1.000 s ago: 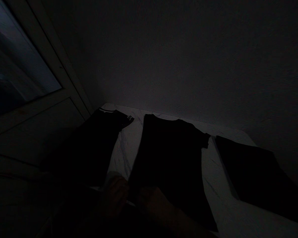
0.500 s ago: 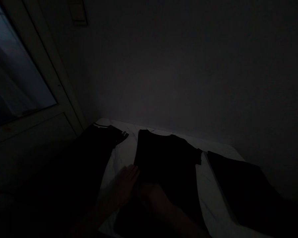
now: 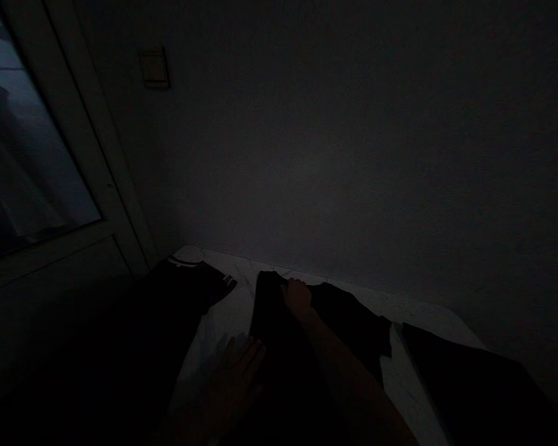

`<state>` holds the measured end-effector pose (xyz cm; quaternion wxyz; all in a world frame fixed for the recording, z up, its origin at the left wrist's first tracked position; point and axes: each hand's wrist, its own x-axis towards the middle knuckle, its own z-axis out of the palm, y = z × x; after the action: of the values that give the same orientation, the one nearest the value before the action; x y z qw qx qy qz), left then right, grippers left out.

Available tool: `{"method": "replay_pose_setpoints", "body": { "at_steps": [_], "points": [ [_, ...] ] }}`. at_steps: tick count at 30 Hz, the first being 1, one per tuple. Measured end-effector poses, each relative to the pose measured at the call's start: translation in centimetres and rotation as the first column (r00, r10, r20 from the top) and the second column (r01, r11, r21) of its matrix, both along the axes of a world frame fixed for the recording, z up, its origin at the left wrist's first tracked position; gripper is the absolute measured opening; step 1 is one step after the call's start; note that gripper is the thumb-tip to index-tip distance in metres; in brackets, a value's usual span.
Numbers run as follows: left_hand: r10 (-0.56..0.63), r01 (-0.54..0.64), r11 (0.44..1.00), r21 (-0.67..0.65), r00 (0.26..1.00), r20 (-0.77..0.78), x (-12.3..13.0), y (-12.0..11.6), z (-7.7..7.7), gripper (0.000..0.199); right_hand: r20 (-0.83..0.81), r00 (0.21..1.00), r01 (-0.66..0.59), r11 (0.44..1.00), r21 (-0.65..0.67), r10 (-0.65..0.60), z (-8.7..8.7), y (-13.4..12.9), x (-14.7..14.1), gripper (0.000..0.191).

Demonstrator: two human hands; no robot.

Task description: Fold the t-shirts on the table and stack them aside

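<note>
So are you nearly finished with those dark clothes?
The dark garment on the right lies squared off, so it looks done, though the dimness hides detail. In hand is the middle T-shirt: the right hand is at its collar, and the left hand is by its edge. Left is the far-left T-shirt, spread flat with no hand on it.

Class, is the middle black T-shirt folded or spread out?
Spread out: the black T-shirt lies flat on the white surface, with its collar under the right hand and one sleeve extended.
</note>
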<state>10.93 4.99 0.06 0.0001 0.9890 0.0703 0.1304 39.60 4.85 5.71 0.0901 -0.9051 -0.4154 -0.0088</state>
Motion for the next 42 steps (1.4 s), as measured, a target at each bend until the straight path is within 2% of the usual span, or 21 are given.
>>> {"method": "replay_pose_setpoints", "body": {
  "at_steps": [4, 7, 9, 11, 16, 21, 25, 29, 35, 38, 40, 42],
  "points": [
    [0.087, -0.088, 0.996, 0.015, 0.996, 0.017, 7.6, 6.0, 0.9, 0.053, 0.002, 1.000, 0.025, 0.999, -0.036, -0.025, -1.4, 0.1, 1.3, 0.033],
    [0.194, -0.194, 0.981, -0.011, 0.980, -0.042, 13.1, 9.9, 0.5, 0.051, -0.008, 1.000, 0.001, 0.999, -0.049, -0.002, -1.9, -0.2, 1.9, 0.026],
    [0.251, -0.252, 0.967, -0.022, 0.967, -0.050, 15.5, 11.6, -0.3, 0.050, -0.011, 1.000, -0.022, 0.999, -0.043, 0.022, -2.1, -0.4, 2.2, 0.023],
    [0.289, -0.290, 0.957, -0.024, 0.957, -0.033, 16.8, 12.5, -1.3, 0.050, -0.015, 1.000, -0.026, 0.999, -0.030, 0.026, -2.2, -0.6, 2.4, 0.022],
    [0.355, -0.355, 0.935, -0.016, 0.935, 0.015, 17.4, 13.2, -2.8, 0.049, -0.063, 0.998, -0.012, 1.000, -0.005, 0.012, -2.5, -0.7, 3.1, 0.024],
    [0.335, -0.335, 0.942, 0.025, 0.942, 0.017, 17.5, 13.2, -2.8, 0.056, -0.110, 0.993, -0.035, 0.999, 0.041, 0.040, -2.2, -0.6, 3.4, 0.020],
    [0.338, -0.338, 0.941, 0.030, 0.941, 0.004, 17.6, 13.1, -2.8, 0.060, -0.159, 0.987, 0.031, 0.997, 0.066, -0.020, -2.1, -0.6, 3.6, 0.025],
    [0.341, -0.342, 0.940, 0.003, 0.939, 0.043, 17.6, 13.2, -3.1, 0.058, -0.190, 0.979, 0.083, 0.995, 0.047, -0.072, -2.6, -0.8, 3.9, 0.018],
    [0.330, -0.335, 0.941, 0.035, 0.937, 0.113, 18.6, 13.2, -2.2, 0.050, -0.179, 0.979, 0.108, 0.994, 0.019, -0.103, -2.7, -1.2, 3.6, 0.023],
    [0.295, -0.297, 0.954, 0.028, 0.953, 0.063, 19.7, 12.8, -1.5, 0.047, -0.124, 0.985, 0.128, 0.990, 0.059, -0.120, -2.4, -1.2, 3.3, 0.032],
    [0.276, -0.276, 0.961, 0.019, 0.961, 0.020, 20.3, 12.6, -1.5, 0.047, -0.008, 0.999, 0.054, 0.985, 0.163, -0.053, -2.5, -1.1, 2.9, 0.036],
    [0.270, -0.270, 0.963, 0.010, 0.963, -0.003, 20.6, 12.5, -1.7, 0.047, 0.112, 0.985, -0.152, 0.964, 0.219, 0.130, -2.9, -1.0, 2.4, 0.037]
  ]
}}
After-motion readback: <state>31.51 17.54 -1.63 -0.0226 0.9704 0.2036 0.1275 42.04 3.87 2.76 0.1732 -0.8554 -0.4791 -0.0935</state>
